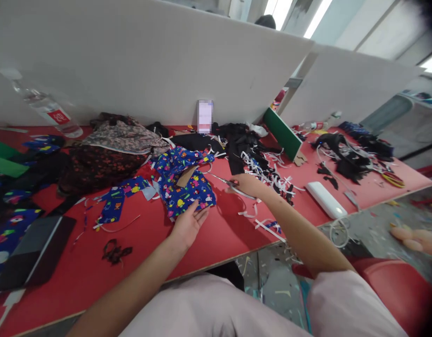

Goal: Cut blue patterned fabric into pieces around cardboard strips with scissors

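Observation:
My right hand point(249, 185) is closed round a pair of scissors point(221, 178), whose blades point left toward a blue cloth piece point(179, 199) with a colourful cartoon print. A white strip curls from the cloth's right edge near the blade tips. At the lower edge of this cloth lies my left hand point(190, 223), its fingers stretched out and touching the fabric. A brown patch point(187, 176) shows among the folds. Smaller scraps of the same blue print point(114, 204) lie to the left.
Black cloth and white strip trimmings point(261, 168) are heaped behind my right hand. A phone point(205, 116) leans on the grey partition. A green board point(282, 134), a white power bank point(326, 200), a bottle point(51, 112) and a black device point(37, 250) stand or lie on the red table point(149, 252).

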`<act>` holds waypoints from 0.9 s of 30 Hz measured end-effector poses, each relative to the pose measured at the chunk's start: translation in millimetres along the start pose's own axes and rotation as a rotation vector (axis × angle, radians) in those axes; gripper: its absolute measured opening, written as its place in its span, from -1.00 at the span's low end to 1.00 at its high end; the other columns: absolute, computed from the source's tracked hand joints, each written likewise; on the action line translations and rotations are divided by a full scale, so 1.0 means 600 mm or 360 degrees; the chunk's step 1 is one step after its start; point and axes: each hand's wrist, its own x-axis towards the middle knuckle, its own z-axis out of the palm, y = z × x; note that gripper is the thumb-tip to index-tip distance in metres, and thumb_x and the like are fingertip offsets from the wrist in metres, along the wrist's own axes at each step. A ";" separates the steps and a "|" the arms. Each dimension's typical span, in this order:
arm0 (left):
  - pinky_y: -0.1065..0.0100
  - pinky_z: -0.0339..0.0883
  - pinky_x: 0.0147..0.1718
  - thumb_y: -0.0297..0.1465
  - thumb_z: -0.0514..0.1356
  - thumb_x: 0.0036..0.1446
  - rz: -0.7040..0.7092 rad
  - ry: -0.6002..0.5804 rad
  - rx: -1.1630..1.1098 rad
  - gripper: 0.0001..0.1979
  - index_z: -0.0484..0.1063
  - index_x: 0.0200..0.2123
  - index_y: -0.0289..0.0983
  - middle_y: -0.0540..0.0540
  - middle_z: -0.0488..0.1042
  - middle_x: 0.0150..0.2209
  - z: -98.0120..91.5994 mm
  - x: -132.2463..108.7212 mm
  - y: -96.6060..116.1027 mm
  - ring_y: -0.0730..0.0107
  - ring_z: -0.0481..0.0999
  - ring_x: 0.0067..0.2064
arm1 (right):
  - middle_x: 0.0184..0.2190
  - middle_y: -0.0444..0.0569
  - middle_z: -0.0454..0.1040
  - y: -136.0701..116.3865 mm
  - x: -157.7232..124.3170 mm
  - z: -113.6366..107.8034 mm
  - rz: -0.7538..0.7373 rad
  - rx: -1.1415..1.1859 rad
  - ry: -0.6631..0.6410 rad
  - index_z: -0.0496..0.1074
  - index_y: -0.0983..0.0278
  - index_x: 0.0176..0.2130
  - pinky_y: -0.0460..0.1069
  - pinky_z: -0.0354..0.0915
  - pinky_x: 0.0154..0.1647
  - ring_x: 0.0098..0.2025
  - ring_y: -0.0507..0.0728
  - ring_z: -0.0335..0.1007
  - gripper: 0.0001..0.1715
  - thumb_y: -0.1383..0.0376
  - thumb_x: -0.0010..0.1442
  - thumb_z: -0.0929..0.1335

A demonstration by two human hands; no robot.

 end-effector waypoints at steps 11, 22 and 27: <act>0.45 0.40 -0.47 -0.41 0.13 0.12 -0.0089 -0.0018 0.0230 -0.83 0.37 -0.48 -0.38 -0.18 0.50 -0.56 0.053 0.031 -0.035 0.41 0.53 -0.52 | -0.70 -0.25 0.12 -0.033 -0.191 0.104 0.0509 0.1999 -0.0475 0.23 0.25 -0.46 -0.14 0.08 -0.77 -0.73 -0.06 0.03 -0.32 -0.28 0.08 0.07; 0.49 0.26 -0.55 -0.42 0.18 0.03 0.0128 -0.0040 0.0379 -0.81 0.40 -0.58 -0.38 -0.07 0.44 -0.60 0.039 0.012 -0.056 0.55 0.42 -0.58 | -0.57 -0.17 0.18 -0.059 -0.194 0.118 0.0815 0.2376 -0.0628 0.29 0.23 -0.33 -0.14 0.01 -0.75 -0.64 -0.05 0.03 -0.25 -0.32 0.04 0.03; 0.42 0.31 -0.47 -0.37 0.21 -0.02 0.0267 -0.0106 0.0409 -0.82 0.42 -0.55 -0.38 -0.07 0.46 -0.59 0.035 0.013 -0.067 0.48 0.44 -0.55 | -0.66 -0.21 0.14 -0.069 -0.178 0.121 0.0770 0.2183 -0.0586 0.25 0.25 -0.43 -0.12 0.09 -0.77 -0.71 -0.06 0.01 -0.22 -0.35 0.00 0.01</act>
